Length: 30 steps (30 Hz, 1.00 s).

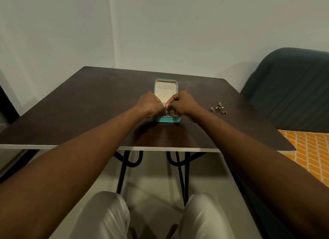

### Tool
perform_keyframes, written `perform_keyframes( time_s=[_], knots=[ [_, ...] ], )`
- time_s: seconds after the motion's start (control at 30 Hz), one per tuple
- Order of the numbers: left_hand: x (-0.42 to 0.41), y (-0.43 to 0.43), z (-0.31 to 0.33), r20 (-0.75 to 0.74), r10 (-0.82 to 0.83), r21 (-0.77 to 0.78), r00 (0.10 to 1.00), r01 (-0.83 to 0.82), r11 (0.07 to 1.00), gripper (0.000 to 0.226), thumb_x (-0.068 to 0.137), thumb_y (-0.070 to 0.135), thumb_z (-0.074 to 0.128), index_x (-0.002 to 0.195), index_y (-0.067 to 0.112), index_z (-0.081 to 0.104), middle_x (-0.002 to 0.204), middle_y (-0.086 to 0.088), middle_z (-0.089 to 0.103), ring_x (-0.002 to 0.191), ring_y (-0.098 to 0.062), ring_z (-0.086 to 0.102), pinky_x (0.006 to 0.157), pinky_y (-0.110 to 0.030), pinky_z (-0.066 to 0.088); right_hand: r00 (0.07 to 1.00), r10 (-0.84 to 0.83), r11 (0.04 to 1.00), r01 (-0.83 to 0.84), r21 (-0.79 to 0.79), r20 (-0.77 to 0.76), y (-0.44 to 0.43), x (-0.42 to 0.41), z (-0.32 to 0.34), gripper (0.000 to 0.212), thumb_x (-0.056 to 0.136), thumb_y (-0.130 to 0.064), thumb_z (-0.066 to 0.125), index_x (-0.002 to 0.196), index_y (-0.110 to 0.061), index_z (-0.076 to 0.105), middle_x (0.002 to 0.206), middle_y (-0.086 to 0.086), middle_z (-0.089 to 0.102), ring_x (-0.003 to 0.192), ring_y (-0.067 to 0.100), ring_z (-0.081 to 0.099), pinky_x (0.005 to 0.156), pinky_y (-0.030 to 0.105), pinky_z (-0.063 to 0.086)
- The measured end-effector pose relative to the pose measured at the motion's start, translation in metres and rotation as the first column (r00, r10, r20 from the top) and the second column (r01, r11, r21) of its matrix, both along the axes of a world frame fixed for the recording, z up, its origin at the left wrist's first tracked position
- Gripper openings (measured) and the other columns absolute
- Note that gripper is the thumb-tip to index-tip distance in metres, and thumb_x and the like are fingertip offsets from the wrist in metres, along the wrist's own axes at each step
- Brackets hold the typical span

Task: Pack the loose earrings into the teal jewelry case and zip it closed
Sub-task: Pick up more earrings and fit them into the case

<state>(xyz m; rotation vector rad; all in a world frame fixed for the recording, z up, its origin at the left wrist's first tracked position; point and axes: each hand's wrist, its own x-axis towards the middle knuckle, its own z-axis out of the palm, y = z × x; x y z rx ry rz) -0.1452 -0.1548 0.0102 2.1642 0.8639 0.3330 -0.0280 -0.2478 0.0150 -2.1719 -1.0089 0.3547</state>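
both hands, left hand (150, 104) and right hand (183, 103), pinched together over open teal jewelry case (166, 119); held item too small to tell. loose earrings (219, 107) on table (89, 99), right.

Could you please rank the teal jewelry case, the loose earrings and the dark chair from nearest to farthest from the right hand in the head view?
From the right hand:
1. Teal jewelry case, directly beneath it.
2. Loose earrings, on the table to its right.
3. Dark chair, beyond the table's right edge.

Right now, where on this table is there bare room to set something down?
The whole stretch left of the left hand is bare, as is the near strip between the teal case and the table edge. It is crowded at the case and by the loose earrings on the right.
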Motion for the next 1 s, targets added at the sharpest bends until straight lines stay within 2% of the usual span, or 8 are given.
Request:
perform_keyframes(
  time_s=[0.17,0.27,0.37,0.47,0.6,0.8,0.87,1.0],
  knots=[
    [-0.001,0.005,0.001,0.022,0.045,-0.049,0.999,-0.044,0.998,0.028,0.088,0.020,0.074,0.111,0.005,0.071,0.115,-0.009,0.070,0.095,-0.026,0.067,0.051,-0.022,0.042,0.996,0.048,0.985,-0.035,-0.170,0.072,0.003,-0.003,0.004,0.023,0.089,-0.009,0.062,0.104,0.005,0.071,0.112,0.019,0.070,0.107,0.034,0.064,0.096,0.048,0.055],
    [0.000,0.007,0.001,0.042,0.069,-0.072,0.997,-0.066,0.995,0.024,0.088,0.021,0.074,0.105,0.004,0.074,0.112,-0.009,0.071,0.084,-0.022,0.067,0.054,-0.023,0.045,0.992,0.071,0.972,-0.046,-0.229,0.105,0.003,-0.006,0.014,0.031,0.094,-0.009,0.057,0.119,0.006,0.063,0.125,0.021,0.064,0.113,0.036,0.061,0.099,0.045,0.053],
    [0.001,0.007,0.000,0.059,0.083,-0.081,0.995,-0.078,0.994,0.026,0.090,0.021,0.073,0.109,0.004,0.072,0.115,-0.009,0.071,0.078,-0.018,0.064,0.053,-0.022,0.044,0.987,0.091,0.961,-0.053,-0.271,0.129,0.003,-0.005,0.016,0.036,0.094,-0.010,0.058,0.127,0.004,0.058,0.128,0.020,0.062,0.114,0.034,0.061,0.100,0.043,0.053],
    [0.001,0.006,0.000,0.078,0.075,-0.063,0.994,-0.070,0.996,0.025,0.090,0.021,0.072,0.109,0.004,0.072,0.117,-0.009,0.070,0.087,-0.021,0.066,0.053,-0.021,0.043,0.982,0.106,0.953,-0.054,-0.300,0.159,0.005,-0.003,0.006,0.031,0.091,-0.012,0.061,0.119,0.002,0.064,0.119,0.018,0.066,0.107,0.031,0.064,0.097,0.042,0.055],
    [0.001,0.005,-0.002,0.083,0.051,-0.042,0.995,-0.048,0.998,0.023,0.090,0.021,0.073,0.105,0.004,0.072,0.115,-0.010,0.070,0.099,-0.029,0.068,0.052,-0.021,0.042,0.983,0.065,0.980,-0.030,-0.198,0.173,0.006,-0.002,-0.002,0.015,0.085,-0.014,0.070,0.094,-0.006,0.078,0.098,0.011,0.075,0.095,0.025,0.068,0.087,0.042,0.060],
    [0.003,0.003,-0.005,0.073,0.041,-0.024,0.997,-0.039,0.999,0.021,0.088,0.017,0.074,0.105,0.004,0.073,0.114,-0.008,0.070,0.091,-0.022,0.064,0.055,-0.020,0.042,0.982,0.029,0.998,-0.016,-0.068,0.187,0.000,0.003,-0.008,0.008,0.085,-0.015,0.073,0.088,-0.012,0.079,0.095,0.004,0.076,0.091,0.019,0.068,0.082,0.037,0.060],
    [0.002,0.003,-0.004,0.061,0.028,-0.018,0.998,-0.027,0.999,0.021,0.087,0.017,0.075,0.103,0.004,0.075,0.112,-0.008,0.071,0.090,-0.021,0.064,0.055,-0.020,0.043,0.984,0.003,1.000,-0.001,-0.010,0.180,-0.002,0.005,-0.009,0.009,0.087,-0.015,0.071,0.088,-0.011,0.079,0.099,0.006,0.076,0.092,0.020,0.069,0.082,0.039,0.060],
    [0.001,0.003,-0.004,0.056,0.020,-0.003,0.998,-0.020,1.000,0.014,0.086,0.015,0.073,0.094,0.004,0.077,0.107,-0.008,0.072,0.089,-0.022,0.064,0.054,-0.022,0.044,0.972,0.126,0.989,-0.109,-0.095,0.196,-0.008,0.002,-0.009,0.015,0.086,-0.010,0.065,0.091,-0.010,0.079,0.099,0.006,0.076,0.095,0.021,0.066,0.080,0.038,0.057]
  ],
)
